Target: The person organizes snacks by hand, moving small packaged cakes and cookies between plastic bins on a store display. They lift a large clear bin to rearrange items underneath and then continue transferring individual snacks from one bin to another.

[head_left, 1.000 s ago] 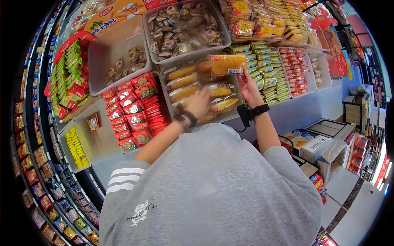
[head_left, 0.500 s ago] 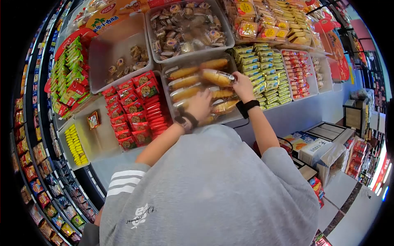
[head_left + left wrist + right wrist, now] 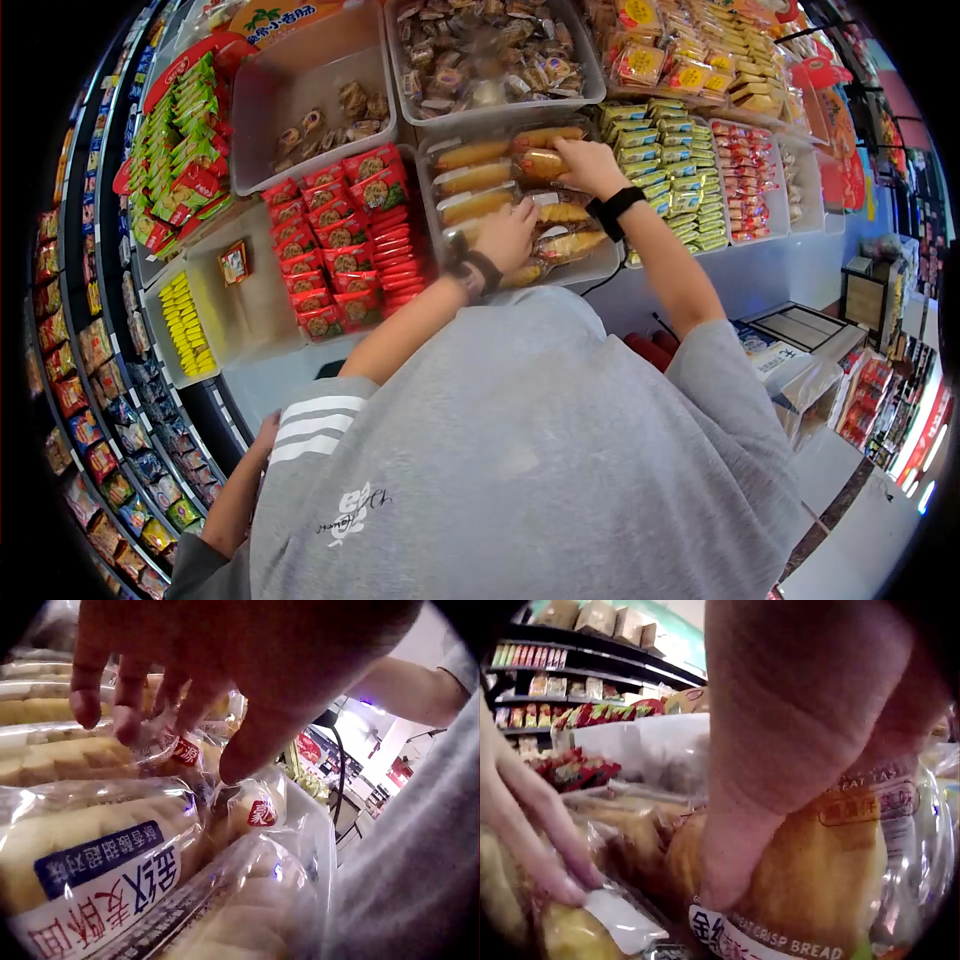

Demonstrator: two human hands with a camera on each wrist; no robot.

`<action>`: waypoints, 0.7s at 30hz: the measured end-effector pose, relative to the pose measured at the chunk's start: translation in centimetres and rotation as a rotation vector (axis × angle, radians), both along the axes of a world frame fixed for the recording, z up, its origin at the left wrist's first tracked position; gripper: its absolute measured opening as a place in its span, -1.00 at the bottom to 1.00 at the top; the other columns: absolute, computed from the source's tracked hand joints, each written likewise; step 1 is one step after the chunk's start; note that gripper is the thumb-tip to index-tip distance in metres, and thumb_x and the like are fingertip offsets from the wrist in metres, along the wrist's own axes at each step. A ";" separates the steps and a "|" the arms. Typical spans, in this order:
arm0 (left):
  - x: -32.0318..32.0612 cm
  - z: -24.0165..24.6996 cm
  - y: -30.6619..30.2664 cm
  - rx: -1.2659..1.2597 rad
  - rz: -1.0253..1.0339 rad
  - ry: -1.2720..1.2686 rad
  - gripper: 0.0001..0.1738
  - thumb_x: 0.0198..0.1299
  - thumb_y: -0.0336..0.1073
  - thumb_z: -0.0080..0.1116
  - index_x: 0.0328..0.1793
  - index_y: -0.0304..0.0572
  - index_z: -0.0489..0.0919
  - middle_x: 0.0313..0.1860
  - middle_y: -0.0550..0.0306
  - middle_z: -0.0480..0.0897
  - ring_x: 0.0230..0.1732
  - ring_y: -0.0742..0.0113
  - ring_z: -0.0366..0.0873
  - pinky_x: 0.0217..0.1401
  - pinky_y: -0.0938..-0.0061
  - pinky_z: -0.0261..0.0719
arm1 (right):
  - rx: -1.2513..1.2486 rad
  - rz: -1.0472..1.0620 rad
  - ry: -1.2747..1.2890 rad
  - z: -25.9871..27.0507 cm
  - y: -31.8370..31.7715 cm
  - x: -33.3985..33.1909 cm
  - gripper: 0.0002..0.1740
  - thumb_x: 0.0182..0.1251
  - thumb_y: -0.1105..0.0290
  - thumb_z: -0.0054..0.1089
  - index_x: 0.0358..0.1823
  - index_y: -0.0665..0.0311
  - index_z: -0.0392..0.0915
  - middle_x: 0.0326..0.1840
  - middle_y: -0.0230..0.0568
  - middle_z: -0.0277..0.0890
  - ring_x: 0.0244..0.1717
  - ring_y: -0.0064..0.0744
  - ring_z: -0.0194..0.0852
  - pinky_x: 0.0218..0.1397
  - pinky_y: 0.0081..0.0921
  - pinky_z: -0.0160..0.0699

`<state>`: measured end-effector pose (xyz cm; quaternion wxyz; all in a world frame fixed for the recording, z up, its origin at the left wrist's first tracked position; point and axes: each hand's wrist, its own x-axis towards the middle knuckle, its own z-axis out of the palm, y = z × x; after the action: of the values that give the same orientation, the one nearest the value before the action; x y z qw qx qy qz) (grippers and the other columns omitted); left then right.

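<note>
Wrapped long bread rolls point(image 3: 472, 178) lie in two columns in a clear bin point(image 3: 432, 215) in the head view. The right hand point(image 3: 592, 166) grips the near-right end of a wrapped roll point(image 3: 542, 164) in the bin's back right part; in the right wrist view its thumb presses the wrapper of this bread point(image 3: 810, 862). Lower in the bin, the left hand point(image 3: 506, 238) rests over the middle of the rolls. Its fingers point(image 3: 126, 720) hang loosely and touch the clear wrappers in the left wrist view, beside a labelled roll point(image 3: 97, 855).
Red packets point(image 3: 345, 235) fill the bin to the left, and green-gold packets point(image 3: 670, 165) stand to the right. Behind are a bin of small wrapped cakes point(image 3: 490, 60) and a sparsely filled bin point(image 3: 300, 85). Another person's arm point(image 3: 240, 495) shows at lower left.
The right hand has lowered the roll from above the bin's right side and moved it back among the others, still gripping it. The left hand has stayed over the rolls. Another person's arm has appeared.
</note>
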<state>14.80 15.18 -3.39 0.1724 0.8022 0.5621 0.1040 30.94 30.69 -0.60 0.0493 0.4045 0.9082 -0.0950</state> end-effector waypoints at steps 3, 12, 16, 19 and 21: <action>-0.8 -0.1 -0.2 -0.036 0.000 -0.035 -0.39 0.03 -0.26 0.12 0.29 -0.14 0.36 0.27 0.10 0.39 0.02 0.09 0.44 -0.06 0.13 0.48 | -0.088 0.053 0.105 0.0 0.3 0.5 -0.45 -0.05 0.26 0.40 0.00 0.12 0.37 -0.17 -0.12 0.56 -0.10 0.02 0.52 -0.14 -0.17 0.51; -3.5 0.4 0.6 -0.111 -0.107 -0.281 -0.32 0.10 -0.24 0.13 0.40 -0.07 0.27 0.41 -0.01 0.26 0.22 0.01 0.37 0.20 0.18 0.40 | -0.204 -0.004 0.154 -1.9 -0.2 0.4 -0.51 0.10 0.37 0.21 0.13 0.12 0.42 -0.03 -0.09 0.53 0.05 0.00 0.45 0.05 -0.16 0.48; -6.5 4.3 -1.1 -0.069 -0.055 -0.415 -0.34 0.10 -0.30 0.21 0.37 -0.10 0.30 0.31 -0.12 0.35 0.27 -0.09 0.33 0.30 0.22 0.34 | 0.073 -0.075 0.526 2.2 -2.2 2.5 -0.72 0.05 0.18 0.27 -0.25 0.15 0.61 -0.21 -0.11 0.57 -0.09 -0.03 0.51 -0.03 -0.20 0.51; -7.8 6.0 -3.7 -0.075 0.078 -0.345 -0.51 0.08 -0.32 0.23 0.17 -0.16 0.43 0.07 -0.07 0.49 0.15 -0.03 0.40 0.22 0.24 0.38 | -0.248 -0.170 0.212 4.1 -6.0 3.9 -0.77 0.00 0.18 0.30 -0.37 0.13 0.64 -0.36 -0.19 0.59 -0.18 -0.09 0.56 -0.13 -0.21 0.54; -8.5 6.8 -5.3 -0.121 0.153 -0.372 -0.65 0.11 -0.36 0.21 0.03 -0.23 0.47 -0.08 -0.02 0.54 -0.01 0.09 0.49 0.07 0.31 0.46 | -0.294 -0.083 0.050 2.7 -9.0 4.1 -0.79 0.00 0.16 0.28 -0.38 0.09 0.64 -0.44 -0.22 0.59 -0.28 -0.12 0.59 -0.22 -0.22 0.56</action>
<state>6.34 9.87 3.41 0.3125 0.7123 0.5852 0.2293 35.07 21.73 2.12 0.0813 0.4276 0.8680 -0.2390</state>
